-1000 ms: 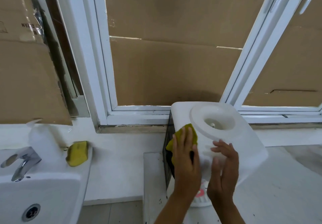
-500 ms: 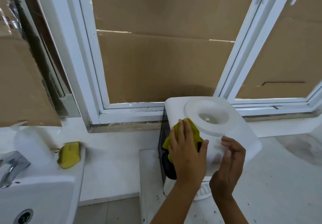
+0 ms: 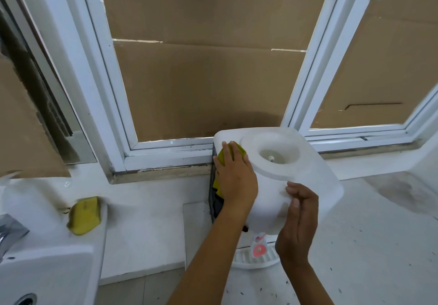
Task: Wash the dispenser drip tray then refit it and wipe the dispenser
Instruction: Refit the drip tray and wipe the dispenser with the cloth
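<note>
A white tabletop water dispenser [image 3: 308, 176] stands on the counter below the window, its round bottle well facing up. My left hand [image 3: 234, 176] lies flat on the dispenser's top left corner and presses a yellow-green cloth [image 3: 224, 155] against it; part of the cloth hangs down the dark left side. My right hand [image 3: 298, 219] rests against the dispenser's front face, fingers together, holding nothing. The white ribbed drip tray [image 3: 251, 258] sits at the dispenser's base under a red tap [image 3: 258, 249], partly hidden by my arms.
A white sink [image 3: 47, 271] with a chrome tap [image 3: 9, 233] sits at the lower left, a yellow sponge [image 3: 83, 215] on its rim. White window frames [image 3: 104, 91] with cardboard behind them rise close behind the dispenser. The speckled counter [image 3: 367, 245] extends to the right.
My left hand has slid the cloth up and back along the dispenser's top, toward its rear left corner. My right hand stays on the front face. The view has shifted left and down.
</note>
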{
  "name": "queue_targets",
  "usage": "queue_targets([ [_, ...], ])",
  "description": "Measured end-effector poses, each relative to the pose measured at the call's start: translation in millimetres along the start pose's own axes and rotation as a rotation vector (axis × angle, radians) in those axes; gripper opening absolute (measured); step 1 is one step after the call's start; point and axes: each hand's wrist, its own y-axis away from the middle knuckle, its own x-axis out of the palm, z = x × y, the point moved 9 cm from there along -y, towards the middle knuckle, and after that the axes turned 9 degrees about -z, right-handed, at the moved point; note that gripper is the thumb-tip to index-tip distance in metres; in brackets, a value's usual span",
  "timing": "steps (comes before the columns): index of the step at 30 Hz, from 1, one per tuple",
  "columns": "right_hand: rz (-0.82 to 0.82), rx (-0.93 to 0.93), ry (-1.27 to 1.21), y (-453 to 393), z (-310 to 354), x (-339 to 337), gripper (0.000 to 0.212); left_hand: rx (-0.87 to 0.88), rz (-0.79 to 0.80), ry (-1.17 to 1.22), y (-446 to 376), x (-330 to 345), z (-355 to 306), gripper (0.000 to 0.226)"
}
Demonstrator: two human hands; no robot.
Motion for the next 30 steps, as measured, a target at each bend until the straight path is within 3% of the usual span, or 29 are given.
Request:
queue_targets([
  [6, 0.002, -0.029, 0.031, 1, 4, 4, 0.021, -0.049, -0.007, 0.270, -46, -8, 9, 0.043],
  [17, -0.026, -0.091, 0.167, 3, 7, 11, 0.025, -0.272, 0.018, 0.656, -87, 5, 44, 0.039],
  [20, -0.030, -0.111, 0.200, 3, 8, 11, 0.034, -0.368, 0.048, 0.804, -82, 15, 61, 0.040],
  [24, -0.034, -0.124, 0.213, 4, 9, 9, 0.029, -0.547, 0.055, 0.915, -54, 29, 89, 0.042],
  [27, -0.039, -0.140, 0.205, 4, 10, 9, 0.023, -0.481, -0.138, 1.039, -34, 8, 86, 0.037],
  [30, -0.032, -0.147, 0.207, 4, 10, 9, 0.022, -0.247, -0.176, 1.055, -36, -12, 58, 0.038],
])
